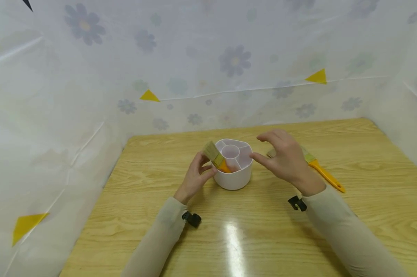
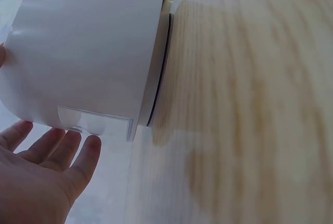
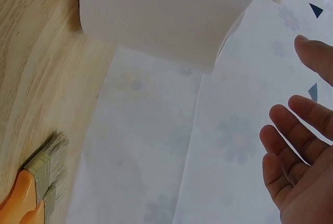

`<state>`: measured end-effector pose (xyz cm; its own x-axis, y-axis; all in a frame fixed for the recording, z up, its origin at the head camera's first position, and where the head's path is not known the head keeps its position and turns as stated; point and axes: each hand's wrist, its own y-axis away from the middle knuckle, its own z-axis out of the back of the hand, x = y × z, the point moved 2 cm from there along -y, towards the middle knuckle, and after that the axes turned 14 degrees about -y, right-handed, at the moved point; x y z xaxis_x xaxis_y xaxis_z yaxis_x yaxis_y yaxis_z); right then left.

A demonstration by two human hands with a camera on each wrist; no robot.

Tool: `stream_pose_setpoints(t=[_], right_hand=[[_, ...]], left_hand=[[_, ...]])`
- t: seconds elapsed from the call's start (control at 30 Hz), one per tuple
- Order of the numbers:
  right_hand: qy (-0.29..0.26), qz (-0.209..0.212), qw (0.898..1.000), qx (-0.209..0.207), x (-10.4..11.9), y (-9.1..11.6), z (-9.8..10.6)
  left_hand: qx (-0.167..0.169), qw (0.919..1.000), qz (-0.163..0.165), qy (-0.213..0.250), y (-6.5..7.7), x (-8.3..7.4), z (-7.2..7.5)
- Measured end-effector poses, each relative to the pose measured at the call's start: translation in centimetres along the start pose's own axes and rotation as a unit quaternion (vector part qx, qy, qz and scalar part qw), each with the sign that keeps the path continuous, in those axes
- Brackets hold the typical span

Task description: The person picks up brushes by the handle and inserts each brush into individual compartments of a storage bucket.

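Observation:
A white round desk organizer [image 1: 233,181] with several compartments stands upright on the table. My left hand [image 1: 195,173] holds its left side, thumb near the rim and fingers along the outer wall [image 2: 83,52]. In a front left compartment leans a paintbrush [image 1: 213,154], its orange handle down and pale bristles up over the rim. My right hand [image 1: 281,156] hovers at the organizer's right side, fingers apart from the thumb and nothing between them. In the right wrist view, that hand [image 3: 307,166] is clear of the wall.
Right of the organizer lie two more orange-handled paintbrushes [image 3: 23,193], partly behind my right hand in the head view. The wooden table [image 1: 142,231] backs onto flower-patterned sheeting [image 1: 194,57] with yellow triangles on it.

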<state>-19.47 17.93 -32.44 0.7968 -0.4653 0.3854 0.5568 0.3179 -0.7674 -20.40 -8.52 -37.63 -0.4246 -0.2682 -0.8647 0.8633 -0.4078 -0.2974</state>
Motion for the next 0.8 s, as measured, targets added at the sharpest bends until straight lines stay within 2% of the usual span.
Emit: stream_pose_setpoints(t=[0.5,0.8], right_hand=[[0.000,-0.001,1.000,-0.006,-0.56,0.31,0.65],[0.009,-0.027,1.000,0.004,-0.93,0.85,0.88]], left_hand=[[0.003,1.0000,0.001,-0.001,-0.06,0.03,0.13],[0.009,1.0000,-0.004,0.003,-0.01,-0.07,-0.06]])
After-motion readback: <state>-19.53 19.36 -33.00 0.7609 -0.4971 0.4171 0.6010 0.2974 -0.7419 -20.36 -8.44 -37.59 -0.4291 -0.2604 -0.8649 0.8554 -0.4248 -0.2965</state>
